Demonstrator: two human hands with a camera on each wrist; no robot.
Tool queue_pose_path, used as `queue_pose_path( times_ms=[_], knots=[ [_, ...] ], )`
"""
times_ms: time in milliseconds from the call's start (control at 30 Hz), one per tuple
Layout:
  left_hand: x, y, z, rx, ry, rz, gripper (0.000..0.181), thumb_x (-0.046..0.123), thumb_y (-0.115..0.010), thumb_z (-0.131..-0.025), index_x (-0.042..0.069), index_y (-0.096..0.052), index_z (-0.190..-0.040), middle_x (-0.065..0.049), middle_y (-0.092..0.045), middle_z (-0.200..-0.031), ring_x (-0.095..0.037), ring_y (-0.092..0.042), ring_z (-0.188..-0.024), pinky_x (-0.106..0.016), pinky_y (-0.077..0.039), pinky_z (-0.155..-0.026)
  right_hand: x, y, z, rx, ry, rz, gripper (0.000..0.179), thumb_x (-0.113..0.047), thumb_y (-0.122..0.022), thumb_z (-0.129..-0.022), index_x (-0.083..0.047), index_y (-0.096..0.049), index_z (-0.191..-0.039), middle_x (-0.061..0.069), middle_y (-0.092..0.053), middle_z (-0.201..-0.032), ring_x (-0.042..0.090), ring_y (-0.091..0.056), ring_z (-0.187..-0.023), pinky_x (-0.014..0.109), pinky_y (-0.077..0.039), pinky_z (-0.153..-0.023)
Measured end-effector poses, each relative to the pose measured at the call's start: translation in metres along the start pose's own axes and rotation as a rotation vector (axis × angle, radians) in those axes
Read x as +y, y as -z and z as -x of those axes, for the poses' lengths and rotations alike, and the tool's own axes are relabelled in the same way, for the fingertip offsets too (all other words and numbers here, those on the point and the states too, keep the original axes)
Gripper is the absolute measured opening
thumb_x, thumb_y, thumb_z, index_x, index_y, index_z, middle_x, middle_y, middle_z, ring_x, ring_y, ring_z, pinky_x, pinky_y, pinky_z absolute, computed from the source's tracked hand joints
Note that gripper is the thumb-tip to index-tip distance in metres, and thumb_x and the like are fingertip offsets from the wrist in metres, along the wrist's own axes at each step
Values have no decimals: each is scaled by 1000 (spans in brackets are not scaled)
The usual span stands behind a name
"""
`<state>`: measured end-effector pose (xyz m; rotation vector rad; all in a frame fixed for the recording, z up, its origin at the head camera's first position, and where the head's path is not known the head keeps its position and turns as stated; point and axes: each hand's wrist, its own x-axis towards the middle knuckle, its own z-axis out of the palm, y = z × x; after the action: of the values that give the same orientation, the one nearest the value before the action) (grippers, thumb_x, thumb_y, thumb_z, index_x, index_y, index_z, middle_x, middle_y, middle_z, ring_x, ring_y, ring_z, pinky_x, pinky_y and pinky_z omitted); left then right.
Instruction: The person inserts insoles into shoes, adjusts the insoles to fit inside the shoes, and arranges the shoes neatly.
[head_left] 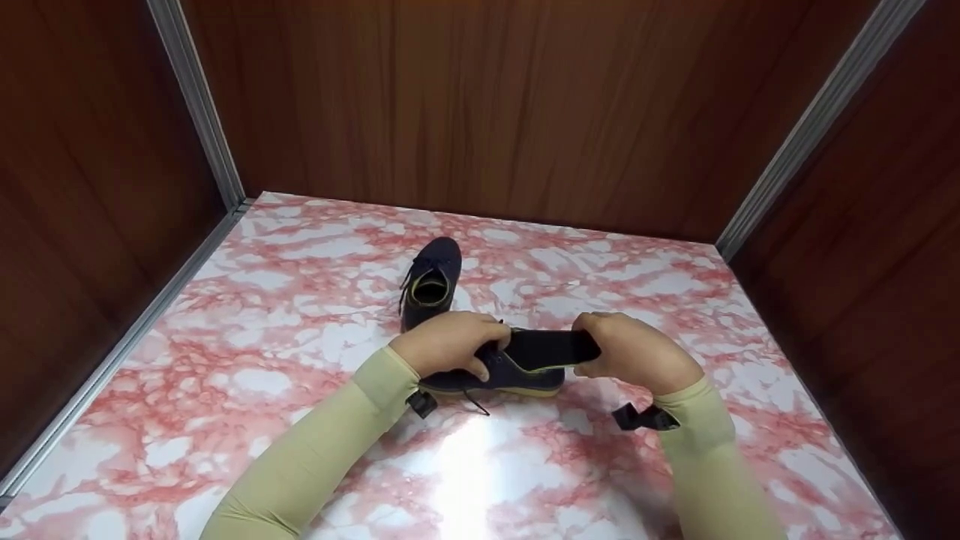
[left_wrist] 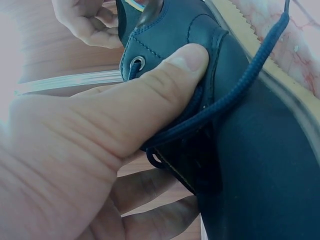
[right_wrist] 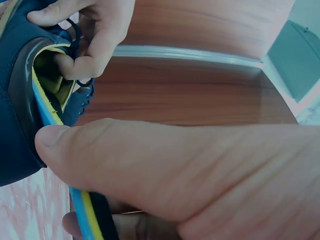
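Note:
A dark navy lace-up shoe (head_left: 525, 381) with a yellowish sole lies sideways on the table, its toe to the left. A black insole (head_left: 551, 349), blue and yellow along its edge, sticks out of the shoe's opening on the heel side. My left hand (head_left: 454, 343) grips the shoe at the laces, its thumb on the eyelet flap in the left wrist view; one finger reaches into the opening in the right wrist view. My right hand (head_left: 637, 352) pinches the outer end of the insole between thumb and fingers. The insole's front part is hidden inside the shoe.
A second navy shoe (head_left: 442, 255) stands upright behind the left hand, toe pointing away, laces loose. The table (head_left: 300, 420) has a red-and-white marbled top. Brown wood panels (head_left: 480, 112) with metal corner strips enclose its back and sides.

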<state>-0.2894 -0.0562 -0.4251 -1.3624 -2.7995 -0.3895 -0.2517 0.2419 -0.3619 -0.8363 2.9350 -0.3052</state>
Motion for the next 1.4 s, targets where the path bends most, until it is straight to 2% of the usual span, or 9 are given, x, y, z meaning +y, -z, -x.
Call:
queue_pose_path(
  times_ms=[300,633,800,1100,1400],
  knots=[
    [2,2,1,-1,3,10,44,32,-95,-84,18,-67,-115,-1,-72,-114,-20,-67,-99,-43,-59,-96,-1,-1,1,67,27,12,22,-12,-89,-85,-12,-74,-102,-2,-73,-87,13,-59,-74,36,-52,-75],
    [1,1,2,-7,10,3,43,34,-93,-86,19,-65,-115,0,-71,-112,-19,-65,-97,-42,-59,-94,-2,-5,-1,64,38,-7,20,-14,-89,-90,-13,-75,-104,-2,-75,-89,12,-61,-76,36,-54,-77],
    [1,1,1,-8,1,-9,43,35,-92,-86,19,-65,-115,-1,-71,-113,-19,-65,-97,-42,-59,-94,-3,-6,-1,77,59,4,22,-13,-90,-88,-11,-74,-103,-1,-75,-89,12,-59,-76,35,-53,-75],
    [1,0,2,4,-5,-10,43,36,-92,-86,19,-64,-114,-1,-70,-112,-19,-65,-96,-42,-59,-92,-1,-8,-6,7,36,-11,31,-8,-88,-78,-7,-74,-106,2,-74,-93,14,-59,-79,37,-52,-78],
    [2,2,2,-2,-4,-6,43,35,-92,-87,18,-65,-115,-2,-71,-113,-20,-65,-96,-43,-59,-94,0,-9,-7,6,55,-13,35,-7,-90,-78,-7,-75,-110,3,-75,-97,15,-60,-83,39,-53,-81]
  ],
)
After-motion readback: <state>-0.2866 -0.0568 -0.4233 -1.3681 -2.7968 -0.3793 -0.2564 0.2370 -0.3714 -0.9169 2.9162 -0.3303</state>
